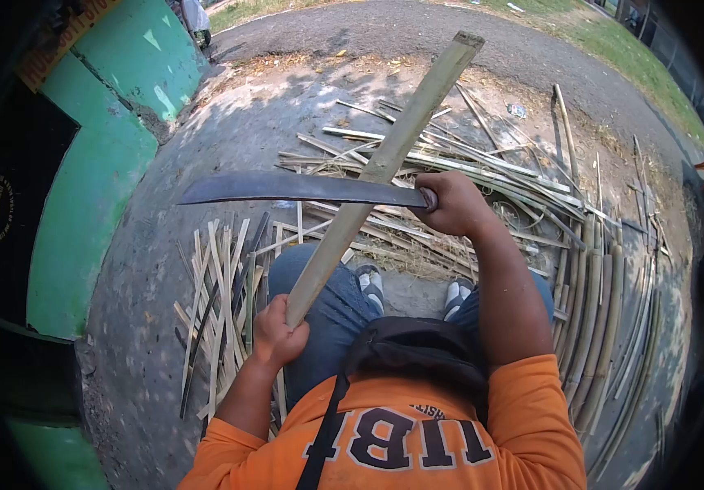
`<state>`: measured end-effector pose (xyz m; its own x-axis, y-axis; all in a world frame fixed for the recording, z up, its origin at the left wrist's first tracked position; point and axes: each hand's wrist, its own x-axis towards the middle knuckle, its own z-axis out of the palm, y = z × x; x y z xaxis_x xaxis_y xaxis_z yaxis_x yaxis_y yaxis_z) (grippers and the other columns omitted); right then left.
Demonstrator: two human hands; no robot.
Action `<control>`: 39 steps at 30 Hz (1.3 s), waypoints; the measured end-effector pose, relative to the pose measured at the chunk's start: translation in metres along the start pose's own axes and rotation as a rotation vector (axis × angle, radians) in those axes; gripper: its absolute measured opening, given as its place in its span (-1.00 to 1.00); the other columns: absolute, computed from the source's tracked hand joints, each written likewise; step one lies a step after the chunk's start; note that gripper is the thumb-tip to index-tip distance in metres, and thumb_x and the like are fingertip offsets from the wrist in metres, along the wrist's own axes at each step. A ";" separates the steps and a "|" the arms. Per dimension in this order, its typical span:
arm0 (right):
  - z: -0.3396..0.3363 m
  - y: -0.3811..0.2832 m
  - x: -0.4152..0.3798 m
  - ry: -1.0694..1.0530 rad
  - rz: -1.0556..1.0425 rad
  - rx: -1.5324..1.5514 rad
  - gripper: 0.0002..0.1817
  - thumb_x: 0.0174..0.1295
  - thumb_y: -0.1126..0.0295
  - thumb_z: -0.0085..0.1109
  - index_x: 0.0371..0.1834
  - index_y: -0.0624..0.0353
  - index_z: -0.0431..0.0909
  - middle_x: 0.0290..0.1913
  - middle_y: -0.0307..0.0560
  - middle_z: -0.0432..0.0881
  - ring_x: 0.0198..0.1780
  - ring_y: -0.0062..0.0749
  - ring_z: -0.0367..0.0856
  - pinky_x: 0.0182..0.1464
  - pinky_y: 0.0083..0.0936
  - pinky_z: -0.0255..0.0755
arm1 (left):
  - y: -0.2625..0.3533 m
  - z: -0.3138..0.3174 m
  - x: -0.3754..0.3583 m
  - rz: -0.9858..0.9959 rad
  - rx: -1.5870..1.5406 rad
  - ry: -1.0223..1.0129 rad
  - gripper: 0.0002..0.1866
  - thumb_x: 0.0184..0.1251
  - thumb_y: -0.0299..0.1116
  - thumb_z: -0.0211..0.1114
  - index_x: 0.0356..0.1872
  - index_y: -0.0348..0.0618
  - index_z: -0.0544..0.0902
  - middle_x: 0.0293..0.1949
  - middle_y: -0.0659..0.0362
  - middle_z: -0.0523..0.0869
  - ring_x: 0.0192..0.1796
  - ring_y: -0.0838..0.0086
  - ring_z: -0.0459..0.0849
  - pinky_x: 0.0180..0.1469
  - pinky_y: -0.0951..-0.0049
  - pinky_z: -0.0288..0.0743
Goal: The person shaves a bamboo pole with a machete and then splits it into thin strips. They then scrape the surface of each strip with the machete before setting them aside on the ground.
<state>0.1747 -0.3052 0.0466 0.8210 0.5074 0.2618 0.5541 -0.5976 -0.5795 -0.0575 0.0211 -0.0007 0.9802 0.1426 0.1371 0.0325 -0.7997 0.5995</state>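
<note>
My left hand [280,331] is closed round the lower end of a long split bamboo piece [401,135], which slants up and away to the right. My right hand [452,202] grips the handle of a large machete [286,187]. Its long dark blade points left and crosses the bamboo piece near the middle; whether it cuts into the bamboo cannot be made out. The fingers of both hands are wrapped round what they hold.
Split bamboo strips [213,298] lie in a heap at the left, with a larger pile [482,175] ahead. Long bamboo poles [593,318] lie at the right. A green wall [82,212] stands at the left, and a road [368,28] runs beyond.
</note>
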 end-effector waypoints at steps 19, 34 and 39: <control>-0.011 0.013 -0.005 0.300 0.038 0.143 -0.81 0.13 0.35 0.41 -0.22 0.17 0.73 -0.43 0.17 0.69 -0.36 0.17 0.69 -0.26 -0.17 0.55 | -0.001 -0.001 0.004 -0.012 -0.023 -0.046 -0.63 0.05 -0.43 0.32 -0.06 -0.25 0.64 -0.27 -0.18 0.78 -0.20 -0.19 0.77 -0.08 0.03 0.67; -0.021 0.013 -0.009 0.263 -0.021 0.083 -0.80 0.07 0.36 0.43 -0.28 0.20 0.71 -0.45 0.18 0.67 -0.36 0.18 0.67 -0.26 -0.15 0.54 | -0.005 -0.007 0.005 -0.029 -0.056 -0.098 -0.65 0.02 -0.43 0.33 -0.10 -0.24 0.66 -0.28 -0.17 0.77 -0.21 -0.16 0.78 -0.11 0.09 0.67; -0.020 0.040 -0.008 0.285 0.212 0.301 -0.73 0.14 0.26 0.46 -0.30 0.25 0.68 -0.51 0.08 0.61 -0.45 -0.11 0.58 -0.27 -0.24 0.49 | 0.000 -0.007 0.003 -0.019 -0.039 -0.069 -0.64 0.02 -0.42 0.32 -0.08 -0.24 0.66 -0.27 -0.18 0.77 -0.19 -0.17 0.77 -0.09 0.08 0.66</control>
<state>0.1931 -0.3454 0.0373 0.9403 0.1769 0.2906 0.3397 -0.4421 -0.8302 -0.0557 0.0254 0.0052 0.9906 0.1163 0.0715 0.0452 -0.7739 0.6317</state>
